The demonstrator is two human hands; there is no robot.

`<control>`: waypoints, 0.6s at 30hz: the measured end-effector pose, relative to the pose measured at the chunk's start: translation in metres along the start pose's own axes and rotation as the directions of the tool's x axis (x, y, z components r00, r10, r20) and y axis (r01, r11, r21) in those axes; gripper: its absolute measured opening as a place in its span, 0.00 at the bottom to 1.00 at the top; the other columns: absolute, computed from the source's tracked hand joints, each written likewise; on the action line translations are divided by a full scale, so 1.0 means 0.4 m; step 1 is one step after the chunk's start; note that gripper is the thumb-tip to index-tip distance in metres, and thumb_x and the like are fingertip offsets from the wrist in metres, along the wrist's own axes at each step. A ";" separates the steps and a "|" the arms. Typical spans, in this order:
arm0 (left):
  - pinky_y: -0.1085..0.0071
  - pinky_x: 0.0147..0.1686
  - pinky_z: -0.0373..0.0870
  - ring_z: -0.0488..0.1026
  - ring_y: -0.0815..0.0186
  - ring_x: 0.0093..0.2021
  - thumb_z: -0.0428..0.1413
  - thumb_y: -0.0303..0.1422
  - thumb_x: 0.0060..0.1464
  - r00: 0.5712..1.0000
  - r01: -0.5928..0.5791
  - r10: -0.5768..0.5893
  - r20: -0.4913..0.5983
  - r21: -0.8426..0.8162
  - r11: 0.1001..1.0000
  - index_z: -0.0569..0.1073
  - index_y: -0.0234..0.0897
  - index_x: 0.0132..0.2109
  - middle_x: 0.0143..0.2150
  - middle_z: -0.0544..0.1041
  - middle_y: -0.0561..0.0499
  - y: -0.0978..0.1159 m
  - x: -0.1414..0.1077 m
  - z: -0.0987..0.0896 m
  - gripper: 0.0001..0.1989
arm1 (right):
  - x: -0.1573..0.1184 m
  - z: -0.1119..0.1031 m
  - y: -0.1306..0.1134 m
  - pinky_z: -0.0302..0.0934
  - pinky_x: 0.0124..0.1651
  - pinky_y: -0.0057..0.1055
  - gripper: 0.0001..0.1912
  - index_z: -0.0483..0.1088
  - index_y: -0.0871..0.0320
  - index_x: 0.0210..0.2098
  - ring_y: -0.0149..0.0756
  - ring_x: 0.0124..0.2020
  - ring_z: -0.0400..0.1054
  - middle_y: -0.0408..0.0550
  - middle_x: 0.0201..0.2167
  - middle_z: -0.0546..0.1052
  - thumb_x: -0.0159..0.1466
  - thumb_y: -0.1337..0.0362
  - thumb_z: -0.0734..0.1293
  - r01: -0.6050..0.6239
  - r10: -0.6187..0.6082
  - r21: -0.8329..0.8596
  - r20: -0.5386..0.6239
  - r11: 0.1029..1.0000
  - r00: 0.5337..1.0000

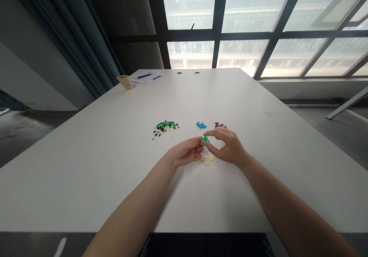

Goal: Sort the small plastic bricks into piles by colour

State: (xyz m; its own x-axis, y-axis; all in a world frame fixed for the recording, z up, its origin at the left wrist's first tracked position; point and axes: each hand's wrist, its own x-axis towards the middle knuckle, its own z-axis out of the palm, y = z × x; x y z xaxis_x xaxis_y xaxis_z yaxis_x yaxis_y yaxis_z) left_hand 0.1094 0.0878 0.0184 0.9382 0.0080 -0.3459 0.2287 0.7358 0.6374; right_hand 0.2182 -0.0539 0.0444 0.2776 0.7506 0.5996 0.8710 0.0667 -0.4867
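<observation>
Note: you worked at a long white table [86, 184], its far end toward a black-framed window wall [258, 34] spanning the far and right sides, admitting bright daylight. Dark teal curtains [86, 38] hung at far left. Grey concrete floor [28, 138] showed on both sides.

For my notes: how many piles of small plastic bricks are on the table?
4: a mixed-colour pile, a blue pile, a brown pile, and a cream pile nearest the person.

- Mixed brick pile [166, 129] on the table [86, 180], leftmost
- Next pile [201, 125] to its right, then end pile [220, 125]
- Nearest pile [206, 159] in front of those
- Cup [125, 82] left of papers [146, 78], far behind
</observation>
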 end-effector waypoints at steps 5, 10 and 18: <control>0.79 0.26 0.62 0.65 0.76 0.27 0.62 0.34 0.45 1.000 0.015 -0.015 0.028 -0.007 1.000 0.71 0.35 0.32 0.28 0.69 0.54 -0.007 0.007 -0.007 0.09 | -0.002 0.010 0.002 0.59 0.38 0.29 0.07 0.72 0.55 0.34 0.32 0.31 0.65 0.45 0.27 0.73 0.59 0.63 0.63 0.049 -0.049 -0.001 -0.014 0.999 0.999; 0.80 0.24 0.61 0.65 0.76 0.27 0.64 0.34 0.41 1.000 0.011 -0.010 0.023 -0.013 1.000 0.71 0.34 0.33 0.27 0.68 0.55 -0.014 0.010 -0.009 0.12 | -0.001 0.013 0.005 0.58 0.35 0.28 0.08 0.73 0.55 0.32 0.31 0.28 0.63 0.43 0.22 0.69 0.60 0.64 0.62 0.067 -0.066 -0.046 0.022 0.997 0.998; 0.81 0.22 0.57 0.62 0.78 0.24 0.63 0.33 0.42 0.985 -0.108 0.126 -0.116 0.151 0.983 0.72 0.35 0.34 0.25 0.66 0.56 0.009 -0.006 0.019 0.11 | 0.002 0.010 0.028 0.58 0.39 0.29 0.08 0.74 0.55 0.32 0.33 0.32 0.66 0.46 0.27 0.74 0.60 0.65 0.62 -0.062 0.064 -0.140 0.015 0.988 0.998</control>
State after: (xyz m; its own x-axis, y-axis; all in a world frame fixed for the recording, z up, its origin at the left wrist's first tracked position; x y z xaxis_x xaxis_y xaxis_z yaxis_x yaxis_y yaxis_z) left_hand 0.1101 0.0855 0.0268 0.9232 0.1785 -0.3403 0.1630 0.6201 0.7674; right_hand 0.2266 -0.0500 0.0367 0.3270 0.7629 0.5577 0.9005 -0.0724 -0.4289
